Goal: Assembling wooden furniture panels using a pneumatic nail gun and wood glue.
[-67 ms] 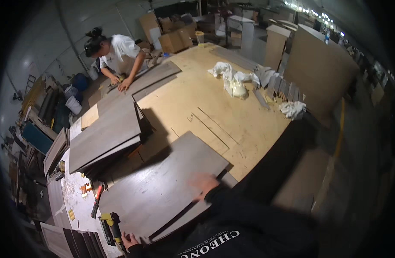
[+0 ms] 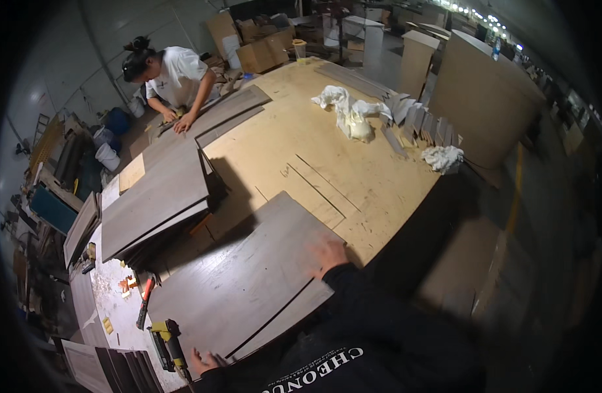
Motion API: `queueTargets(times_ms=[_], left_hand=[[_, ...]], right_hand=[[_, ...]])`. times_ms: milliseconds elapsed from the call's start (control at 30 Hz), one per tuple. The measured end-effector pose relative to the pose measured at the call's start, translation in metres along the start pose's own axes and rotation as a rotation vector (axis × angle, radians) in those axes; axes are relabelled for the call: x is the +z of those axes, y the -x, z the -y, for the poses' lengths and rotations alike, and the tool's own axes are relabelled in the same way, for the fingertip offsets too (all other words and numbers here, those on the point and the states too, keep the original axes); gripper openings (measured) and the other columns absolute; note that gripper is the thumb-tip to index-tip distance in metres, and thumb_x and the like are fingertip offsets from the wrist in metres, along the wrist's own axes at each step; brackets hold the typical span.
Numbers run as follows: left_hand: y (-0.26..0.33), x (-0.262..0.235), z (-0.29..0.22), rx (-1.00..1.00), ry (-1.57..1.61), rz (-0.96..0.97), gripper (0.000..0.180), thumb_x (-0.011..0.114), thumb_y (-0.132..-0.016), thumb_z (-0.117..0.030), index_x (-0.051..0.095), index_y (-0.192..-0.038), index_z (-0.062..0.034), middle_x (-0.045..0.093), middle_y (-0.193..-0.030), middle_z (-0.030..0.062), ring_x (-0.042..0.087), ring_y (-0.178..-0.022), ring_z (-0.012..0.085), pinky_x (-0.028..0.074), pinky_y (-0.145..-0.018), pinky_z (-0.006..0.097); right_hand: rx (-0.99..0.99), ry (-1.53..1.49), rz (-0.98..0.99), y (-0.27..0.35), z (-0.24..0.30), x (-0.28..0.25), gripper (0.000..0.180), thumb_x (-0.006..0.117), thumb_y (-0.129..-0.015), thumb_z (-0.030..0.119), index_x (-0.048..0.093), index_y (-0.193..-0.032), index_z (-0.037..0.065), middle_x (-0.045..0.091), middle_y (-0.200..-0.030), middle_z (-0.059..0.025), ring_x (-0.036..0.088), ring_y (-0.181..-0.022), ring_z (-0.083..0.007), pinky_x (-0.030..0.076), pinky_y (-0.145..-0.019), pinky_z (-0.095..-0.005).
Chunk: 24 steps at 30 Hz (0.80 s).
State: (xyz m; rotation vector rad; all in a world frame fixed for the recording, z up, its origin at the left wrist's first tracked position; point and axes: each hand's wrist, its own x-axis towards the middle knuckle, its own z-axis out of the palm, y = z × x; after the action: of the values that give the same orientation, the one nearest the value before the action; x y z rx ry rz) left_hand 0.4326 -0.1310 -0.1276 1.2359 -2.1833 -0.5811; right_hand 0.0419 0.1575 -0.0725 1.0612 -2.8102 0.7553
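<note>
A large grey wood-look panel [image 2: 229,275] lies flat on the table in front of me. Along its near edge runs a narrower grey strip [image 2: 294,311], with a thin dark gap between the two. My right hand [image 2: 328,255] rests by the panel's right corner, fingers spread and slightly blurred, holding nothing. At the near left corner is my left hand [image 2: 206,361], open, its fingers apart at the panel's edge. Beside it lies a yellow-and-black nail gun [image 2: 168,344]. A hammer with a red-and-black handle [image 2: 145,301] lies against the panel's left side.
Stacked grey panels [image 2: 160,200] stand on the table [image 2: 274,144] beyond my panel. White cloths [image 2: 350,114] and small grey offcuts [image 2: 432,124] lie at the far right. Across the table a person [image 2: 176,78] bends over another panel. A second nail gun [image 2: 89,257] is at the left.
My right hand has moved away from me toward the panel's right corner. The dark gap between panel and strip looks narrower. My left hand stays near the same corner.
</note>
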Motion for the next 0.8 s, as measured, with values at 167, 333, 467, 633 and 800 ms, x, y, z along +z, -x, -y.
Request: queueTargets(times_ms=[167, 333, 467, 633, 800], left_hand=[[0.021, 0.062, -0.126, 0.049, -0.362, 0.232, 0.066, 0.062, -0.066, -0.029, 0.036, -0.123, -0.0080, 0.030, -0.128, 0.0186, 0.027, -0.118, 0.0372, 0.020, -0.095, 0.049], [0.007, 0.061, -0.092, -0.074, -0.465, 0.265, 0.075, 0.063, -0.062, -0.040, 0.034, -0.126, -0.0138, 0.019, -0.136, 0.0173, 0.014, -0.125, 0.0370, 0.006, -0.096, 0.057], [-0.007, 0.055, -0.098, 0.011, -0.401, 0.219, 0.070, 0.059, -0.065, -0.046, 0.037, -0.125, -0.0163, 0.019, -0.136, 0.0154, 0.013, -0.125, 0.0374, 0.005, -0.097, 0.057], [-0.008, 0.053, -0.093, 0.018, -0.402, 0.249, 0.071, 0.059, -0.065, -0.047, 0.036, -0.125, -0.0174, 0.017, -0.137, 0.0143, 0.011, -0.125, 0.0365, 0.005, -0.097, 0.057], [-0.008, 0.078, -0.051, 0.110, -0.445, 0.166, 0.076, 0.060, -0.062, -0.040, 0.033, -0.128, -0.0136, 0.026, -0.133, 0.0190, 0.020, -0.123, 0.0373, 0.010, -0.096, 0.055]], right_hand=[[0.228, 0.108, 0.208, 0.013, -0.045, 0.019, 0.082, 0.063, -0.063, 0.048, 0.031, -0.125, 0.004, 0.025, -0.131, -0.0147, 0.024, -0.121, -0.0315, 0.023, -0.098, -0.0413], [0.086, 0.159, 0.250, 0.028, -0.010, 0.017, 0.084, 0.064, -0.062, 0.049, 0.032, -0.123, 0.001, 0.027, -0.129, -0.0187, 0.023, -0.121, -0.0314, 0.023, -0.099, -0.0390], [0.139, 0.196, 0.249, 0.045, -0.002, 0.016, 0.086, 0.064, -0.063, 0.048, 0.027, -0.126, 0.002, 0.018, -0.134, -0.0188, 0.015, -0.125, -0.0328, 0.016, -0.101, -0.0428], [0.121, 0.157, 0.282, 0.051, -0.002, 0.017, 0.088, 0.061, -0.066, 0.047, 0.022, -0.128, 0.000, 0.012, -0.136, -0.0190, 0.011, -0.126, -0.0329, 0.015, -0.101, -0.0433], [0.160, 0.218, 0.319, 0.035, -0.003, 0.030, 0.079, 0.061, -0.066, 0.044, 0.031, -0.124, 0.000, 0.024, -0.131, -0.0172, 0.020, -0.122, -0.0315, 0.021, -0.099, -0.0422]])
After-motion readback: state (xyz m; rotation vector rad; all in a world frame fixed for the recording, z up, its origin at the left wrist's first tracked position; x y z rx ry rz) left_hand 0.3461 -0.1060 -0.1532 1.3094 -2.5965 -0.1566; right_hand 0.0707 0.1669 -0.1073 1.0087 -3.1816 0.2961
